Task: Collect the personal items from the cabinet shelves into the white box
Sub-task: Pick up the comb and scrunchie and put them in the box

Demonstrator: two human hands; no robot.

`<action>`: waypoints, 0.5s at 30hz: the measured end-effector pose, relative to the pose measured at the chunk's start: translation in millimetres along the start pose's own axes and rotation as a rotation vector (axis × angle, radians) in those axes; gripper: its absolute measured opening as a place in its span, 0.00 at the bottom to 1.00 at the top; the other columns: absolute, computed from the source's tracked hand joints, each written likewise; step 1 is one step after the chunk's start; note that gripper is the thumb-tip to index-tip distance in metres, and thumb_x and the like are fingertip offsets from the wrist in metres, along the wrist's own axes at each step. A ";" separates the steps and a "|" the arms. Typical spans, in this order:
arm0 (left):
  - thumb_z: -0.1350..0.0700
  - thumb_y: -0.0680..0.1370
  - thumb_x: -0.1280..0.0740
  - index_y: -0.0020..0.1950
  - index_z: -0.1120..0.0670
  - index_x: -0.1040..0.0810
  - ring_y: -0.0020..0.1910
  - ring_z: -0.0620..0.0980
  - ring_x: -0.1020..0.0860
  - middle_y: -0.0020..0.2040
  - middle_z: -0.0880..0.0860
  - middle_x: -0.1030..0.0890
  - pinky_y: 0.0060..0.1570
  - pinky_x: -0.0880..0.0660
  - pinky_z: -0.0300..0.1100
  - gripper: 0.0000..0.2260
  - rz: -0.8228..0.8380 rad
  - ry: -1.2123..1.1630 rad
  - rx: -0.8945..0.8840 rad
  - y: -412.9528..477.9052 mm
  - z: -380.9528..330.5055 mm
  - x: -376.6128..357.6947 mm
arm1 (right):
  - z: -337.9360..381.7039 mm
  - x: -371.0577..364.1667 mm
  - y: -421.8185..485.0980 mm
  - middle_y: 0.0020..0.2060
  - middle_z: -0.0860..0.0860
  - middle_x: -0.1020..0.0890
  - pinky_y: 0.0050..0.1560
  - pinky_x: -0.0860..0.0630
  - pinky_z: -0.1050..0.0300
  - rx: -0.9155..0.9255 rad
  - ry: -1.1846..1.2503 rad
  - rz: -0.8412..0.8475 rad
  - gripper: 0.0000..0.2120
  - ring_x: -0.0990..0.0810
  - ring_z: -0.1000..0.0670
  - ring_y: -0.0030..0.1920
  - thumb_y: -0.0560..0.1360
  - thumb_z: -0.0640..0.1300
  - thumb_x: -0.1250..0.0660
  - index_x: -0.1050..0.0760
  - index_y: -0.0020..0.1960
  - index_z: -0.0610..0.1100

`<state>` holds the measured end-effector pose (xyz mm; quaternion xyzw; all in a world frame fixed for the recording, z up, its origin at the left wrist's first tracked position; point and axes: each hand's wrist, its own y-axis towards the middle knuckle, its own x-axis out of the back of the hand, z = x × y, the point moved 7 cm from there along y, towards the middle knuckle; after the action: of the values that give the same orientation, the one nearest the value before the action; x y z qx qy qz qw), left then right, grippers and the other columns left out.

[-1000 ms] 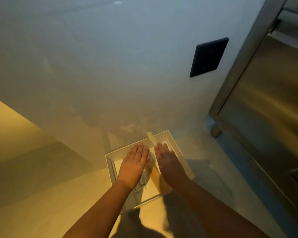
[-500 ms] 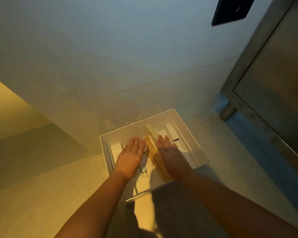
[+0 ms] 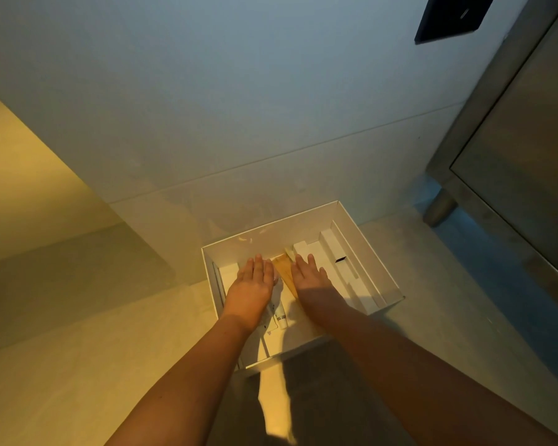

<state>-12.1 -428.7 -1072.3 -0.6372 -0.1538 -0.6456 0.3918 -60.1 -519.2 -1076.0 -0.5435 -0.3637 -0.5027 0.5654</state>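
White box [image 3: 368, 252] open on the floor, pale packets inside, my left hand [image 3: 250, 289] and right hand [image 3: 310, 280] flat, fingers spread, gripping nothing

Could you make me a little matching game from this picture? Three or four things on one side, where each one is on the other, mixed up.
Things:
1. white box
2. left hand
3. dark wall panel
4. metal cabinet leg

Places:
A. upper right, on the wall
B. flat, palm down, inside the box
C. on the floor against the wall
D. on the floor, right of the box

Pairs: 1-C, 2-B, 3-A, 4-D
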 end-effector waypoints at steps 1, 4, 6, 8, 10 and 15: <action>0.57 0.77 0.36 0.75 0.59 0.60 0.74 0.60 0.56 0.76 0.60 0.58 0.70 0.53 0.47 0.37 0.006 -0.004 0.004 -0.4 0.7 -0.3 | -0.8 -0.7 0.2 0.75 0.41 0.53 0.71 0.54 0.45 -0.001 -0.009 0.007 0.33 0.56 0.38 0.74 0.79 0.47 0.41 0.57 0.75 0.39; 0.56 0.77 0.35 0.75 0.59 0.60 0.74 0.61 0.56 0.76 0.61 0.58 0.70 0.52 0.48 0.37 0.033 -0.012 0.017 -1.2 2.8 -1.6 | -4.4 -3.8 -1.7 0.75 0.42 0.52 0.71 0.54 0.43 -0.010 -0.025 0.020 0.32 0.55 0.38 0.74 0.79 0.45 0.42 0.55 0.75 0.39; 0.56 0.77 0.35 0.75 0.60 0.60 0.74 0.61 0.57 0.75 0.61 0.59 0.70 0.51 0.49 0.38 0.055 -0.019 0.025 -1.2 2.6 -3.6 | -5.7 -6.7 -4.4 0.75 0.42 0.52 0.71 0.54 0.42 -0.011 -0.038 0.025 0.30 0.55 0.38 0.74 0.80 0.44 0.43 0.55 0.75 0.39; 0.56 0.77 0.35 0.75 0.60 0.60 0.73 0.62 0.57 0.75 0.61 0.59 0.70 0.51 0.49 0.38 0.066 -0.022 0.033 -0.8 1.2 -6.0 | -6.6 -8.3 -6.1 0.75 0.42 0.53 0.71 0.55 0.41 -0.016 -0.049 0.018 0.29 0.56 0.38 0.74 0.80 0.45 0.44 0.55 0.75 0.41; 0.56 0.77 0.35 0.75 0.60 0.61 0.73 0.62 0.58 0.75 0.61 0.60 0.70 0.52 0.49 0.38 0.060 -0.021 0.046 0.5 -0.2 -7.3 | -7.6 -8.3 -6.0 0.75 0.42 0.54 0.70 0.57 0.40 -0.023 -0.052 0.024 0.30 0.57 0.38 0.73 0.80 0.47 0.44 0.56 0.75 0.42; 0.53 0.81 0.44 0.74 0.59 0.63 0.72 0.62 0.63 0.75 0.61 0.63 0.67 0.62 0.51 0.32 0.039 -0.013 0.090 3.7 -3.5 -10.4 | -10.6 -6.4 -8.0 0.75 0.42 0.54 0.70 0.59 0.38 -0.029 -0.056 0.029 0.32 0.58 0.38 0.74 0.80 0.50 0.44 0.57 0.75 0.43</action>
<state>-13.2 -430.4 -1083.7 -0.6259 -0.1729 -0.6262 0.4314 -70.7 -527.7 -1081.6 -0.5708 -0.3641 -0.4840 0.5543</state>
